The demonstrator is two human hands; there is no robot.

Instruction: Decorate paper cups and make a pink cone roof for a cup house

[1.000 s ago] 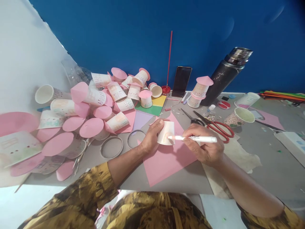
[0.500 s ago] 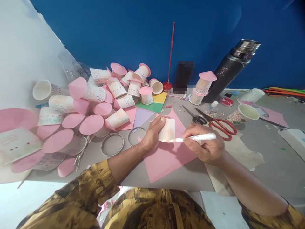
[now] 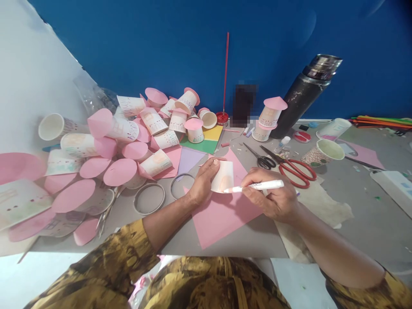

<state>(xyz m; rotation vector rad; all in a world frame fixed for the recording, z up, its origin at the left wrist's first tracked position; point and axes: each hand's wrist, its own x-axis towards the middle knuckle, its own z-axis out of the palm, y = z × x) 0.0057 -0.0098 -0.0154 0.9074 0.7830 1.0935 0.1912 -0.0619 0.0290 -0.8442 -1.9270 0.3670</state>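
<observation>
My left hand (image 3: 205,179) is wrapped round a white paper cup (image 3: 223,175), which has a pale orange patch drawn on its side. Between the fingers of my right hand (image 3: 273,194) is a white marker pen (image 3: 267,185), its tip at the lower part of the cup's orange patch. Under both hands lies a sheet of pink paper (image 3: 212,223). Red-handled scissors (image 3: 298,171) and black scissors (image 3: 264,160) rest just beyond my right hand. Two grey rings, one of them a tape ring (image 3: 149,198), lie left of my left forearm.
A heap of decorated cups with pink paper cones (image 3: 120,171) fills the left side. At the back right, a black flask (image 3: 302,98) leans beside two stacked cups (image 3: 272,113). A patterned cup (image 3: 325,152), a beige cloth (image 3: 322,206) and a white box (image 3: 394,189) are to the right.
The marker tip has shifted slightly left along the bottom of the cup's orange patch. The whole view has moved a little; my grip on cup and pen looks the same.
</observation>
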